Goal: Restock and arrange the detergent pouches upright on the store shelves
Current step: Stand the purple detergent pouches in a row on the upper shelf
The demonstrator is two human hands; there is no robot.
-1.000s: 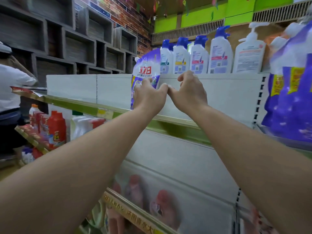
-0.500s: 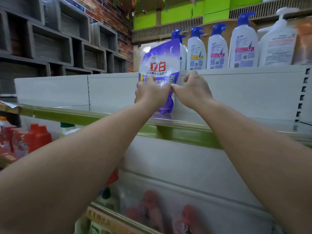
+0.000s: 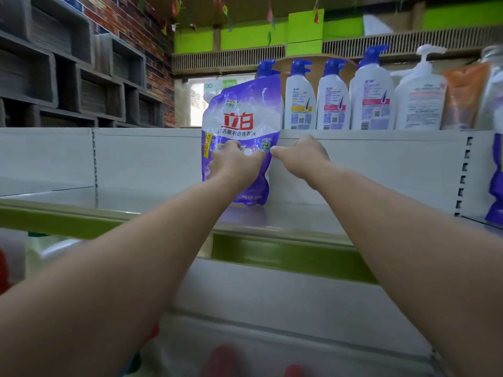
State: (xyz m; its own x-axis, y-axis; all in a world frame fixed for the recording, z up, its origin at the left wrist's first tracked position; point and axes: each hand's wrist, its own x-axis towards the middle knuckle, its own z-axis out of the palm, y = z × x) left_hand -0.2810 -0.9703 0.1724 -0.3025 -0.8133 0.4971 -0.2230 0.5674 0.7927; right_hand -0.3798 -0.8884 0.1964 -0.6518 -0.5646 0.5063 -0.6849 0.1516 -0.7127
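A purple and white detergent pouch [image 3: 242, 115] with red lettering stands upright on the white shelf [image 3: 294, 221], its base on the shelf surface and its back against the white back panel. My left hand [image 3: 234, 164] grips the pouch's lower front, covering part of the label. At the pouch's right edge my right hand [image 3: 299, 156] is curled, thumb tip pressed on that edge. Another purple pouch [image 3: 496, 183] shows partly at the far right of the same shelf.
White pump bottles with blue caps [image 3: 334, 102] line the ledge above the back panel, with an orange pack [image 3: 462, 96] further right. The shelf has a green front rail [image 3: 285, 254]. Red-capped goods [image 3: 223, 357] lie blurred on the lower shelf. Grey wall cubbies [image 3: 68, 77] stand at the left.
Both hands have carried the pouch down and back until it stands on the shelf against the back panel. The view has swung right and closer, and the person at the left is out of view.
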